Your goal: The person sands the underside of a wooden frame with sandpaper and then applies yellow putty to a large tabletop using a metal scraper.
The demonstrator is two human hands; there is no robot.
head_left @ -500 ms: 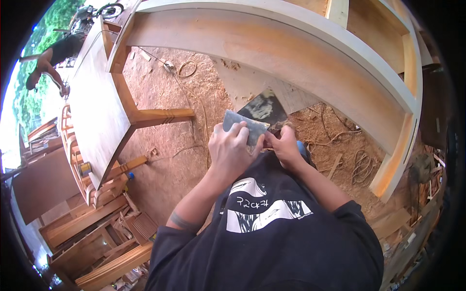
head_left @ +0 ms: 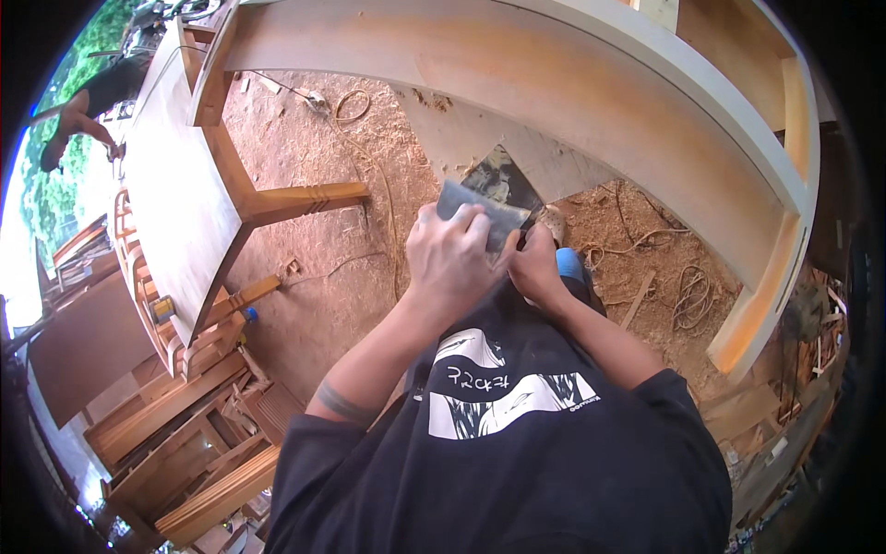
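- Left hand (head_left: 450, 247): forearm slanting up and inward, back of the hand up, its grip clamped on a gray sheet (head_left: 499, 215).
- Right hand (head_left: 537, 263): angled inward, fingers curled by the sheet's right end; whether its grip holds anything, I cannot tell.
- Gray sheet: before the torso, above the floor (head_left: 332, 323), long edge running upper left to lower right.

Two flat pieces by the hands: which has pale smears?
The dark piece, farther out; the grey piece, gripped by the left hand, looks plain.
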